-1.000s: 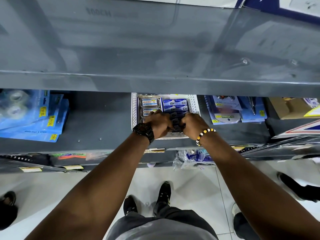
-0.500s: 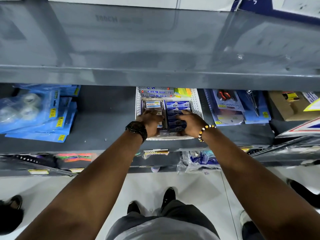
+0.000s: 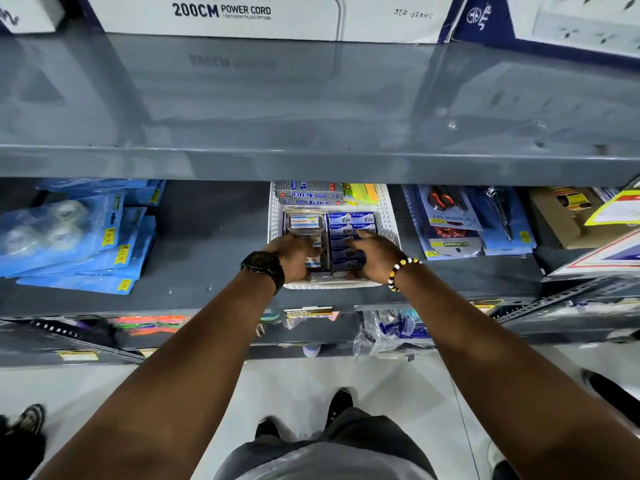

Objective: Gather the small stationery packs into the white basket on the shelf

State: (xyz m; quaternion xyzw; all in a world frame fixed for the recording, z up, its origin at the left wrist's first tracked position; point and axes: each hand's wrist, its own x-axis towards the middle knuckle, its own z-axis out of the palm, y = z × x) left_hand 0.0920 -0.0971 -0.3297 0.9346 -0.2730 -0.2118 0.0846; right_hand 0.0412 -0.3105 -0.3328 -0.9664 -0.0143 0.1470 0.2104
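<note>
White basket (image 3: 389, 216) is filling: left hand (image 3: 292, 252) clamping clear-lidded packs (image 3: 304, 223), right hand (image 3: 372, 252) fingers apart, pressing blue boxes (image 3: 351, 221); next, squaring rows.

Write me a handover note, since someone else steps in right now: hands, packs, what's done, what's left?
Left hand: inside the white basket, curled over the clear-lidded packs in the left column; whether it grips one is unclear.
Right hand: fingers spread on the blue packs in the right column, pressing rather than gripping.
Done: both columns sit in the basket, with longer boxes at the back.
Left: straighten the rows, withdraw the hands. No loose small packs show on the shelf.
</note>
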